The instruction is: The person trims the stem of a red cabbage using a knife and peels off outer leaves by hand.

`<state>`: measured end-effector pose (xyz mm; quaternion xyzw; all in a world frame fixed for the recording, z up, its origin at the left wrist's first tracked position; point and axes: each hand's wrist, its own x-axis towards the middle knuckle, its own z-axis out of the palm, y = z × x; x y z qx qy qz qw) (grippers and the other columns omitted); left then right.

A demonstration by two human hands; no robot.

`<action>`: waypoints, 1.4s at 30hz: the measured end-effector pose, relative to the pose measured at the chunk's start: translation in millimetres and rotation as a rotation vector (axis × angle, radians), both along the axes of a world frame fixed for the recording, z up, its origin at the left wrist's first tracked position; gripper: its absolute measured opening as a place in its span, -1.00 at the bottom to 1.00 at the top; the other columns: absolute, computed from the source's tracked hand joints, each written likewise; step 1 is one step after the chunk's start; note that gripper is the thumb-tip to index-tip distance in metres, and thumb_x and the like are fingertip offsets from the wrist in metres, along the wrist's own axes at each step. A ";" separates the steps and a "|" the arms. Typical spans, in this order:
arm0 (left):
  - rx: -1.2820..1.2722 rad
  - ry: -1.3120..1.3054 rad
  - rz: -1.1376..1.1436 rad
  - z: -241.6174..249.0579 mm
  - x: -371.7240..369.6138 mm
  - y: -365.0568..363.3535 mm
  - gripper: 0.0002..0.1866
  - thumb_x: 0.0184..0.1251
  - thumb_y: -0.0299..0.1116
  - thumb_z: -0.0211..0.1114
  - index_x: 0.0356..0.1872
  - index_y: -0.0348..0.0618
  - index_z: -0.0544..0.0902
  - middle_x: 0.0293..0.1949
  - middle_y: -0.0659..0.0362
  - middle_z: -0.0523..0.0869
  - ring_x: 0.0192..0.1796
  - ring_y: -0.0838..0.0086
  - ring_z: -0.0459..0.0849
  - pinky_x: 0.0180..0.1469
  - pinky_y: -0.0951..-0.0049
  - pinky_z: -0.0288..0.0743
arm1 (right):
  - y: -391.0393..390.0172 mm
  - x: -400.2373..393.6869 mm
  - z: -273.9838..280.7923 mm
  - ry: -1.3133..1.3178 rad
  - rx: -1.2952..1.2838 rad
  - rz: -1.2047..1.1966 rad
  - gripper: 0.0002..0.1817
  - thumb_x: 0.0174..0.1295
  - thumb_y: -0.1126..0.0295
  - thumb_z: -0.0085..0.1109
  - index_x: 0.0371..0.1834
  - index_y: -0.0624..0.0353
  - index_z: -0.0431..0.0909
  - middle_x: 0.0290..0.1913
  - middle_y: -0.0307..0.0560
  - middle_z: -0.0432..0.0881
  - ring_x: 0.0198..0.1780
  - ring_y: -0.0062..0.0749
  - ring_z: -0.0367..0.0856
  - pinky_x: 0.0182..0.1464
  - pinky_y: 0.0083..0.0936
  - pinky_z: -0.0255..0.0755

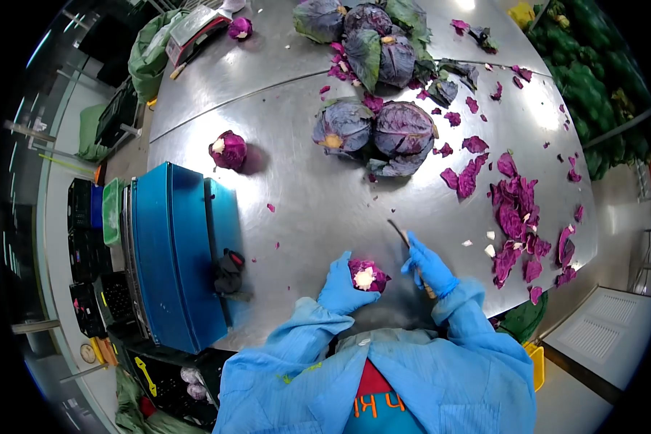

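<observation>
My left hand (341,286), in a blue glove, is closed around a trimmed red cabbage (369,276) near the table's front edge. The pale cut stem of that cabbage faces up. To the right, my gloved right hand (429,266) grips a knife (398,230) by its light handle, the dark blade pointing up and left. Knife and cabbage are apart. Ahead of both hands sit two whole red cabbages (403,129) with their outer leaves on. Another trimmed red cabbage (228,150) rests farther left.
Torn purple leaves (515,210) and white stem bits lie on the steel table (304,195) at right. More leafy cabbages (394,61) are piled at the back. A blue bin (173,253) stands left beside a dark cloth item (229,271). A scale (195,32) sits back left.
</observation>
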<state>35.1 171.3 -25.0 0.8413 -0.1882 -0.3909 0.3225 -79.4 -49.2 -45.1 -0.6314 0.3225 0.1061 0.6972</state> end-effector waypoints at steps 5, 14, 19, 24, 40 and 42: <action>-0.024 -0.037 -0.001 -9.2 -1.7 4.3 0.30 -0.41 -0.04 0.66 0.40 -0.44 0.09 0.23 -0.22 0.31 0.28 0.00 0.36 0.38 0.21 0.27 | -1.4 -10.8 -9.7 -0.179 -0.547 0.094 -0.52 0.47 0.19 -0.12 0.45 -0.35 0.26 -0.51 -0.19 0.56 -0.66 -0.55 0.44 -0.53 -0.56 0.46; 0.013 0.000 -0.006 -5.5 1.6 2.4 0.33 -0.40 -0.06 0.67 0.41 -0.46 0.02 0.22 -0.19 0.31 0.29 0.04 0.35 0.37 0.22 0.27 | -14.0 -7.5 15.1 0.215 0.067 -0.358 -0.46 0.43 -0.08 -0.13 -0.22 0.21 0.63 -0.56 -0.21 0.53 -0.68 -0.66 0.37 -0.70 -0.63 0.20; -0.136 0.034 0.092 -29.3 -8.3 14.9 0.32 -0.36 -0.01 0.65 0.39 -0.45 -0.01 0.22 -0.22 0.32 0.28 -0.02 0.35 0.36 0.16 0.26 | 24.5 -15.6 -5.9 -0.228 -0.646 0.291 -0.52 0.36 -0.11 -0.04 -0.31 0.08 0.63 -0.44 -0.01 0.60 -0.54 -0.16 0.57 -0.42 -0.25 0.46; -0.281 0.043 0.051 -41.2 -5.5 21.8 0.31 -0.41 0.01 0.66 0.36 -0.44 0.06 0.14 -0.17 0.41 0.21 0.03 0.41 0.33 0.17 0.28 | 34.3 10.2 13.9 -0.267 -0.666 0.690 -0.51 0.34 -0.14 -0.04 -0.41 0.06 0.59 -0.40 -0.01 0.62 -0.37 -0.02 0.62 -0.30 -0.16 0.48; -0.559 -0.075 -0.263 -14.8 25.7 3.0 -0.39 -0.34 -0.14 0.56 -0.14 -0.13 0.60 -0.23 0.07 0.70 -0.24 0.17 0.67 0.00 0.25 0.49 | 28.7 45.8 -12.3 -0.309 -0.537 0.895 -0.43 0.29 -0.23 -0.05 -0.47 0.04 0.64 -0.40 0.04 0.65 -0.35 0.08 0.62 -0.24 -0.10 0.50; -0.528 -0.085 -0.242 -12.1 24.5 2.9 -0.40 -0.32 -0.14 0.56 -0.14 -0.14 0.61 -0.21 0.05 0.69 -0.20 0.17 0.67 -0.01 0.26 0.49 | 30.5 47.1 -10.7 -0.288 -0.587 0.903 -0.42 0.28 -0.25 -0.06 -0.49 0.03 0.64 -0.42 0.05 0.65 -0.37 0.07 0.62 -0.24 -0.10 0.50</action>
